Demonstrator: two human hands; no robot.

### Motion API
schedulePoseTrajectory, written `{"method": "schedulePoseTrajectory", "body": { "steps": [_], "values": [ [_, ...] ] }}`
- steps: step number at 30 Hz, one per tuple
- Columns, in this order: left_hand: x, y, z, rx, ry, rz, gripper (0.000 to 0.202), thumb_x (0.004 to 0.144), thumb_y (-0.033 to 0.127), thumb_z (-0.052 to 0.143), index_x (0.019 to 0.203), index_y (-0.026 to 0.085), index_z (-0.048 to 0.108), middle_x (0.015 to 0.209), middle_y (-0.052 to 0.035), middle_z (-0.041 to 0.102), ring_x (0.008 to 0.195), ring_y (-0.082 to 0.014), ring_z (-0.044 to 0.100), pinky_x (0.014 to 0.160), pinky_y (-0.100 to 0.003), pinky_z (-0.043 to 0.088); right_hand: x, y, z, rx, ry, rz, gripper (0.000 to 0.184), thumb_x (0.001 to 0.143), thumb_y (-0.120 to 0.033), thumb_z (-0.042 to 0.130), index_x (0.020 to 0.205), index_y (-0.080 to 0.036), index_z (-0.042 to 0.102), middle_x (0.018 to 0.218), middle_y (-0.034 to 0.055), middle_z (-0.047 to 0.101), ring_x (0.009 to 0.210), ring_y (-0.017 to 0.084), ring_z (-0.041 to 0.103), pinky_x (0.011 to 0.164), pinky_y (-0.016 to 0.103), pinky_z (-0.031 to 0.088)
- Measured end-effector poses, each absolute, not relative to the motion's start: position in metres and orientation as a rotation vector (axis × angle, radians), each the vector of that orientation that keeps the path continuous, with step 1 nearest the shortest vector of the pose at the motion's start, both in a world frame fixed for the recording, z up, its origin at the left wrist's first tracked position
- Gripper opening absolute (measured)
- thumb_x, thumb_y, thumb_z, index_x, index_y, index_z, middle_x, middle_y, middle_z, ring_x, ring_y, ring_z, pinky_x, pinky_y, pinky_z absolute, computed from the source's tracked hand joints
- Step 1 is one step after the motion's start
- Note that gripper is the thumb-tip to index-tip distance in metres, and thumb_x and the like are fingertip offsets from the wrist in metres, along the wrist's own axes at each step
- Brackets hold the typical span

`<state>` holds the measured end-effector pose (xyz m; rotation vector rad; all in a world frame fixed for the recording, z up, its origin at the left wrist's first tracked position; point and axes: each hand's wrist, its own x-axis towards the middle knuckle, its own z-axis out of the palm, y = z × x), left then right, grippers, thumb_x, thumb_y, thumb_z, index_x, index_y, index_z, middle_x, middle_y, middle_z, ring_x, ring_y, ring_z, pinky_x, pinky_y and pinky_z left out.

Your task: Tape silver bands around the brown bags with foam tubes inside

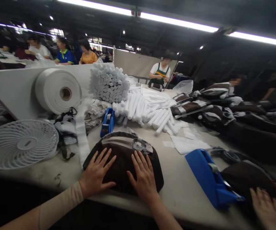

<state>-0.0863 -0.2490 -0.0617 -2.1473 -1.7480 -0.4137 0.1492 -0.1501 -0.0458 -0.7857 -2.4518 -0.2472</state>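
A dark brown bag (121, 172) lies on the table right in front of me, its handle (118, 134) arching along the far edge. A clear plastic packet with a coiled dark strap (141, 145) rests on its upper right part. My left hand (97, 174) presses flat on the left half of the bag, fingers spread. On the right half lies my right hand (142, 175), also flat with the fingers apart. Neither hand grips anything. The bag's lower edge is partly hidden by my hands and shadow.
Blue tape dispensers stand beyond the bag (108, 123) and to its right (209, 179). White foam rolls (147, 108), a large white roll (57, 91) and a fan (24, 143) crowd the back and left. A co-worker's hand (269, 204) touches another brown bag (245, 175). More bags (212, 99) are piled behind.
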Motion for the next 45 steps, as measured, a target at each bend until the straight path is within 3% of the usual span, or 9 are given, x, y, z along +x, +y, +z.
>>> {"method": "schedulePoseTrajectory", "body": {
  "steps": [6, 11, 19, 24, 29, 35, 37, 41, 45],
  "values": [
    [-0.093, -0.266, -0.063, -2.158, -1.793, -0.429, 0.086, 0.085, 0.067, 0.051, 0.153, 0.020, 0.028, 0.160, -0.0189, 0.013, 0.145, -0.0422, 0.018, 0.114, -0.058, 0.022, 0.154, -0.157, -0.054, -1.191, -2.238, -0.193, 0.068, 0.096, -0.047, 0.045, 0.154, -0.017, 0.025, 0.159, 0.0111, 0.026, 0.149, 0.033, 0.013, 0.118, 0.060, 0.010],
    [-0.106, -0.282, -0.060, -2.197, -1.812, -0.423, 0.092, 0.083, 0.070, 0.053, 0.153, 0.020, 0.024, 0.160, -0.0192, 0.017, 0.145, -0.0396, 0.019, 0.114, -0.057, 0.022, 0.159, -0.158, -0.061, -1.503, -2.071, -0.113, 0.071, 0.097, -0.057, 0.036, 0.154, -0.017, 0.025, 0.160, 0.0179, 0.017, 0.147, 0.039, 0.014, 0.112, 0.060, 0.023],
    [-0.121, -0.283, -0.050, -2.319, -1.768, -0.174, 0.100, 0.075, 0.054, 0.072, 0.151, 0.010, 0.027, 0.154, -0.0257, 0.027, 0.144, -0.0382, 0.024, 0.116, -0.051, 0.023, 0.173, -0.144, -0.038, -1.771, -2.151, 0.177, 0.080, 0.089, -0.067, 0.044, 0.154, -0.023, 0.027, 0.152, 0.0156, 0.037, 0.125, 0.037, 0.049, 0.100, 0.050, 0.043],
    [-0.116, -0.276, -0.043, -2.350, -1.714, 0.003, 0.090, 0.076, 0.037, 0.071, 0.148, 0.001, 0.030, 0.149, -0.0339, 0.032, 0.140, -0.0449, 0.030, 0.110, -0.053, 0.030, 0.175, -0.137, -0.029, -1.856, -2.050, 0.360, 0.090, 0.083, -0.074, 0.049, 0.152, -0.019, 0.030, 0.130, 0.0189, 0.054, 0.121, 0.037, 0.053, 0.100, 0.049, 0.042],
    [-0.102, -0.269, -0.033, -2.426, -1.613, -0.020, 0.095, 0.070, 0.028, 0.070, 0.152, 0.009, 0.025, 0.154, -0.0282, 0.026, 0.134, -0.0462, 0.038, 0.103, -0.052, 0.039, 0.179, -0.119, -0.018, -1.794, -1.966, 0.628, 0.101, 0.069, -0.078, 0.062, 0.147, -0.019, 0.038, 0.130, 0.0172, 0.055, 0.122, 0.034, 0.052, 0.104, 0.046, 0.040],
    [-0.100, -0.247, -0.038, -2.467, -1.464, -0.078, 0.056, 0.084, 0.013, 0.045, 0.139, 0.003, 0.047, 0.140, -0.0279, 0.048, 0.125, -0.0383, 0.053, 0.094, -0.047, 0.050, 0.189, -0.099, -0.001, -1.632, -1.730, 0.881, 0.090, 0.054, -0.058, 0.085, 0.126, -0.011, 0.059, 0.120, 0.0172, 0.065, 0.116, 0.034, 0.057, 0.103, 0.043, 0.042],
    [-0.110, -0.235, -0.031, -2.511, -1.407, -0.124, 0.053, 0.083, 0.006, 0.038, 0.134, 0.005, 0.052, 0.135, -0.0242, 0.055, 0.118, -0.0321, 0.060, 0.090, -0.042, 0.053, 0.199, -0.098, 0.004, -1.613, -1.626, 0.904, 0.080, 0.063, -0.059, 0.079, 0.123, -0.010, 0.060, 0.119, 0.0178, 0.065, 0.115, 0.034, 0.059, 0.100, 0.043, 0.045],
    [-0.130, -0.205, 0.003, -2.503, -1.481, -0.318, 0.046, 0.087, 0.011, 0.037, 0.130, 0.005, 0.055, 0.119, -0.0215, 0.066, 0.097, -0.0286, 0.070, 0.079, -0.040, 0.058, 0.218, -0.113, 0.001, -1.418, -1.392, 0.970, 0.072, 0.093, -0.066, 0.033, 0.136, -0.011, 0.049, 0.123, 0.0187, 0.064, 0.109, 0.027, 0.065, 0.088, 0.040, 0.055],
    [-0.123, -0.183, 0.049, -2.464, -1.635, -0.833, 0.042, 0.095, 0.027, 0.035, 0.126, 0.008, 0.056, 0.104, -0.0144, 0.072, 0.086, -0.0278, 0.071, 0.076, -0.040, 0.057, 0.200, -0.140, -0.015, -1.132, -1.237, 1.090, 0.071, 0.097, -0.062, 0.018, 0.144, -0.013, 0.039, 0.139, 0.0206, 0.053, 0.123, 0.026, 0.058, 0.092, 0.043, 0.054]
  ]
}}
